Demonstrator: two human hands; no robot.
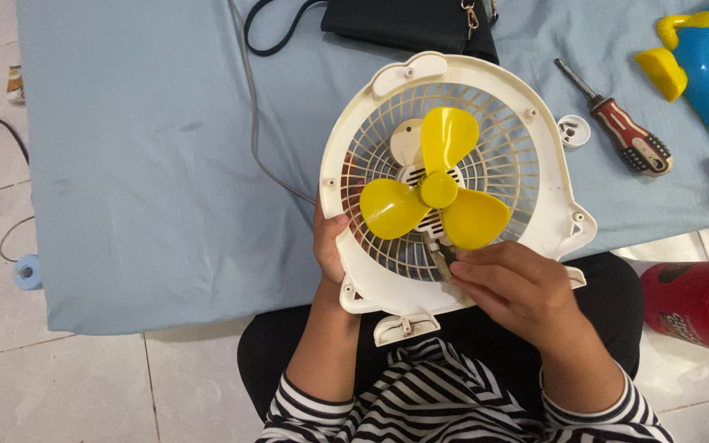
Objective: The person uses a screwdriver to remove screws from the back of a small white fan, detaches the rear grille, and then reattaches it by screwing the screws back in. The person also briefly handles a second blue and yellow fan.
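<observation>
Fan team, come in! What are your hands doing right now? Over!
Left hand grips fan housing rim. Right hand fingertips on grille under yellow blades. Screwdriver lies apart.

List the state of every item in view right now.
Fan housing: front grille off, held tilted by its rim.
Yellow blade: mounted on hub, exposed.
Left hand: grips housing rim.
Right hand: fingers on the grille.
Screwdriver: lying flat on the blue cloth, untouched.
Black bag: lying on cloth.

A single head-worn camera looks almost straight down from close above the person's lap, facing forward over the blue-covered desk (149,189), whose far edge seems cut off.
</observation>
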